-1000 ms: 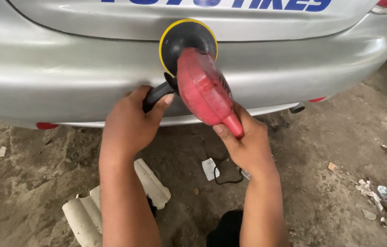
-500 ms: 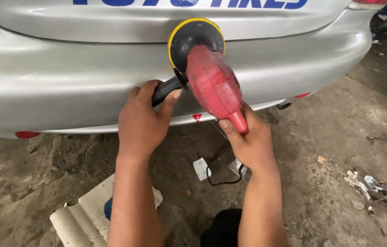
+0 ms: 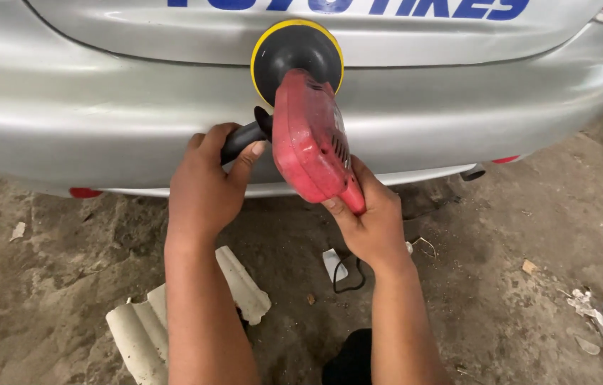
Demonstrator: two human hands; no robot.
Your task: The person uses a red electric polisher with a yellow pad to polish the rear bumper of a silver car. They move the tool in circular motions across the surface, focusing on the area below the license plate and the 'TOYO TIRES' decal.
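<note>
A red power polisher (image 3: 312, 139) has its round black pad with a yellow rim (image 3: 296, 53) pressed flat against a silver car's rear bumper (image 3: 102, 107). My left hand (image 3: 205, 189) grips the black side handle (image 3: 244, 135) on the tool's left. Wrapped around the red rear grip, under the tool's lower end, is my right hand (image 3: 369, 217). A black cord (image 3: 348, 278) hangs from the tool to the ground between my forearms.
The ground is bare dirt. A piece of white corrugated sheet (image 3: 145, 328) lies under my left forearm. A small pale scrap (image 3: 333, 264) lies near the cord. Litter (image 3: 601, 317) sits at the lower right. An exhaust tip (image 3: 474, 172) shows under the bumper.
The polisher and both hands have shifted a little to the right along the bumper, the pad staying on the paint. The grips are the same.
</note>
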